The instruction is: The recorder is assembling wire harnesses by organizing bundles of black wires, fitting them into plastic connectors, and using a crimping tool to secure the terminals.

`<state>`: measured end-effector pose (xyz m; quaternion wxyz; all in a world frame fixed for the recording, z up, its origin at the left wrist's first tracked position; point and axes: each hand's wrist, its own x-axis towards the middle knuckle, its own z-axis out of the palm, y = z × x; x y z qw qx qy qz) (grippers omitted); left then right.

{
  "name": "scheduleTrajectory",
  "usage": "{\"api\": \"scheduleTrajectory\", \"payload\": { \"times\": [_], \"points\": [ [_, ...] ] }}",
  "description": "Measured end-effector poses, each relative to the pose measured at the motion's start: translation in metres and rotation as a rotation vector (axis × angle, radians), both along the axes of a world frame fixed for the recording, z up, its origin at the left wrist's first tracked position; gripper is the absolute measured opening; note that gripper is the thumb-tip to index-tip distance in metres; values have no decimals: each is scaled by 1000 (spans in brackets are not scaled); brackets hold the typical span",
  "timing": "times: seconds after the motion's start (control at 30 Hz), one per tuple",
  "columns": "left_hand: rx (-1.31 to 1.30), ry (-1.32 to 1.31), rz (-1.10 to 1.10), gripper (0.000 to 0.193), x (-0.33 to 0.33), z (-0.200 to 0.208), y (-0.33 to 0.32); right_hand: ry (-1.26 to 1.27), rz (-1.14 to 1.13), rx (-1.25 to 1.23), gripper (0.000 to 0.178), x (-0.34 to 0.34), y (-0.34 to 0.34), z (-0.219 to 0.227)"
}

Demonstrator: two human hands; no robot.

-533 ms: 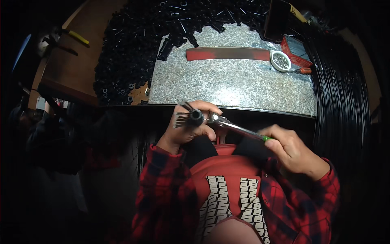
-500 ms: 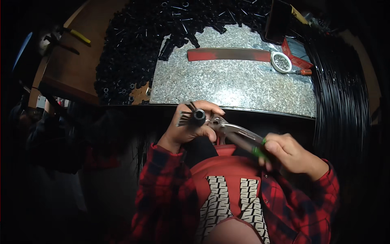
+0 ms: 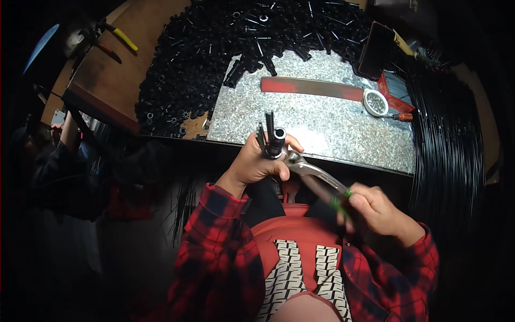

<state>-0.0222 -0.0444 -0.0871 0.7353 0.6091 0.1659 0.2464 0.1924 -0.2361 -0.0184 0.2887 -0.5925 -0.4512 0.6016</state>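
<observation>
My left hand [image 3: 253,165] is closed around a black tubular part [image 3: 277,143] with a round open end facing up. Several thin dark rods [image 3: 262,137] stick out beside the tube, above my fingers. My right hand [image 3: 378,210] grips long-handled metal pliers [image 3: 317,173] with green handle ends. The head of the pliers sits close against the tube, by my left thumb and fingertips. Whether the jaws bite on it, I cannot tell. The lower handle is smeared by motion.
Beyond my hands is a speckled grey tabletop [image 3: 236,121], with a heap of black parts [image 3: 182,70] at far left. A red-brown strip [image 3: 316,88], a white cup of small metal pieces [image 3: 375,103] and an orange-handled tool [image 3: 402,116] lie there. Long black rods [image 3: 445,145] hang at right.
My left hand and the tube have shifted slightly right, and the tube now points more upward and away. The view has tilted, so the table appears lower. The pliers stay beside the tube.
</observation>
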Motion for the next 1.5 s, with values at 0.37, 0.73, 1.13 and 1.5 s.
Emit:
{"api": "scheduleTrajectory", "payload": {
  "times": [0.37,0.73,1.13,1.5],
  "points": [
    [-6,-65,15,62,-3,13,-1,-1027,70,977,35,0,8,-5],
    [157,56,-123,58,-4,4,3,226,259,-221,28,20,8,0],
    [77,-53,-49,58,5,1,-13,-819,185,708,44,19,17,-29],
    [-45,-119,30,75,7,-2,-21,-606,268,482,60,5,23,-25]
  ]
}}
